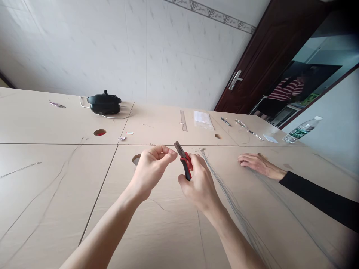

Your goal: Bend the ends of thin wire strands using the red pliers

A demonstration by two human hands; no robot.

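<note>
Pliers with red and black handles are gripped in my right hand, their dark jaws pointing up and to the left. Just left of those jaws, my left hand is closed in a pinch, thumb against forefinger. What sits between its fingertips is too small to make out. Beside my right hand a bundle of thin grey wires runs along the table toward its near edge. A loose thin wire lies below my right hand.
At right, a co-worker's hand rests on more thin wires. Along the back are a black device with a white cable, a ruler, a plastic bag, a pen and a bottle. Round holes pierce the tabletop.
</note>
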